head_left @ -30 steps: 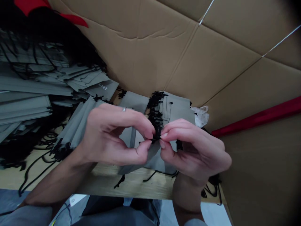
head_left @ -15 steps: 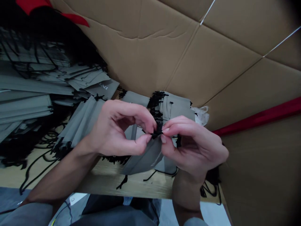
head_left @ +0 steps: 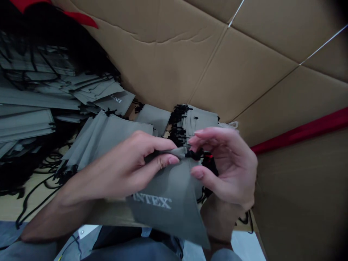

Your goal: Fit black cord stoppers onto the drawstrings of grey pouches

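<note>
A grey drawstring pouch [head_left: 168, 188] with white INTEX lettering hangs tilted over the table's front edge. My left hand [head_left: 136, 163] is closed, pinching the pouch's top hem between thumb and fingers. At the hem's right end a black cord knot [head_left: 193, 154] sticks out. Beside that knot is my right hand [head_left: 225, 166], its thumb and fingers apart; the fingertips are close to the cord, and I cannot tell whether they touch it. Behind my hands lies a stack of grey pouches [head_left: 202, 121] with black cord ends along its left side.
More grey pouches [head_left: 108, 127] lie fanned out left of centre. A large heap of pouches [head_left: 32, 98] with tangled black cords fills the far left. Brown cardboard [head_left: 163, 61] walls the back and right, with a red strip [head_left: 304, 130] across the right side.
Both hands were pinching the black cord knot together. Now my left hand grips the pouch's hem, my right fingers have spread, and the pouch hangs lower with its lettering showing.
</note>
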`<move>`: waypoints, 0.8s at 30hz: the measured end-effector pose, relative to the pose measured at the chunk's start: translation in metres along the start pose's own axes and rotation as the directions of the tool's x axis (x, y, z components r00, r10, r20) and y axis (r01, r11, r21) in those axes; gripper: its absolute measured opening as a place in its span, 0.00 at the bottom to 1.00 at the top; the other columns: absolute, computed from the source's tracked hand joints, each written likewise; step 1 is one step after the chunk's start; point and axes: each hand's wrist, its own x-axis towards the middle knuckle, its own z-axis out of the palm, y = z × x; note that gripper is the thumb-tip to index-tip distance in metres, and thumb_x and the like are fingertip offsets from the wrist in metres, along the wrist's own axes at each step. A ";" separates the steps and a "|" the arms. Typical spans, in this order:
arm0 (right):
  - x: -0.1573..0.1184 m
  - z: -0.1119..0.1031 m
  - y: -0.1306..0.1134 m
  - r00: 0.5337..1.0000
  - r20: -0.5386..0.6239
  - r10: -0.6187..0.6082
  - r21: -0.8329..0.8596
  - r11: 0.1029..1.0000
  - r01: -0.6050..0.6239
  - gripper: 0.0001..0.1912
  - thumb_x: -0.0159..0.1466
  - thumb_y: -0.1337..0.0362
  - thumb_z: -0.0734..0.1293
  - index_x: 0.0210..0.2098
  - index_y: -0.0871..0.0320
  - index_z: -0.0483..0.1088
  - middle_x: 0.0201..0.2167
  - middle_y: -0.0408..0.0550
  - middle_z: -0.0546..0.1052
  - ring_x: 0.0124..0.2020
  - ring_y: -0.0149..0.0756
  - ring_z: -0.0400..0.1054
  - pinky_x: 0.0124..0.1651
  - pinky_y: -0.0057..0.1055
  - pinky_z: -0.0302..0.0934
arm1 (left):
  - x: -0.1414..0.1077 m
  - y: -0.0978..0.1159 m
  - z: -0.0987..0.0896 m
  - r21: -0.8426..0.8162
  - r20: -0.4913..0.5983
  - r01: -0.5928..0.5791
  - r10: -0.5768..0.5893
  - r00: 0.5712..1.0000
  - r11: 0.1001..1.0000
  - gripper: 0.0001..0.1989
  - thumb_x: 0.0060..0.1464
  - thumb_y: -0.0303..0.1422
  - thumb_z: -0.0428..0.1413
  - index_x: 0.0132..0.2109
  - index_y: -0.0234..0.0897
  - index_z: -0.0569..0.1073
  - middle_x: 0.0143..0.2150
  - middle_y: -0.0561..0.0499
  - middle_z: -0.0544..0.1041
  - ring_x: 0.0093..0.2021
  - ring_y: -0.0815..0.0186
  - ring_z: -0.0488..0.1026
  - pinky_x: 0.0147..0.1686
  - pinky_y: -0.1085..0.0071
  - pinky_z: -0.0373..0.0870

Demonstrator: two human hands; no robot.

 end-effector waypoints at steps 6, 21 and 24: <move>-0.001 0.000 0.003 0.993 0.109 0.042 0.019 0.999 -0.044 0.19 0.64 0.75 0.86 0.49 0.49 0.87 0.41 0.41 0.89 0.35 0.33 0.81 0.37 0.30 0.78 | -0.003 -0.002 0.000 0.084 0.011 -0.076 0.075 0.997 0.994 0.22 0.82 0.34 0.54 0.32 0.39 0.69 0.29 0.54 0.82 0.24 0.72 0.72 0.23 0.71 0.58; -0.002 -0.001 0.015 0.990 0.136 0.024 0.149 0.988 -0.044 0.19 0.64 0.70 0.88 0.51 0.49 0.88 0.42 0.44 0.90 0.38 0.37 0.85 0.39 0.32 0.83 | -0.011 -0.008 -0.025 0.070 0.148 -0.154 0.143 0.979 0.986 0.14 0.81 0.30 0.56 0.42 0.43 0.82 0.26 0.59 0.74 0.23 0.72 0.67 0.26 0.73 0.62; 0.000 0.000 0.010 0.993 0.103 0.059 0.198 0.977 -0.078 0.22 0.65 0.67 0.89 0.56 0.52 0.88 0.42 0.46 0.90 0.39 0.38 0.86 0.40 0.30 0.85 | -0.012 -0.008 -0.027 0.113 0.094 -0.130 0.119 0.988 0.985 0.14 0.80 0.30 0.56 0.43 0.43 0.84 0.27 0.58 0.77 0.24 0.73 0.69 0.26 0.73 0.61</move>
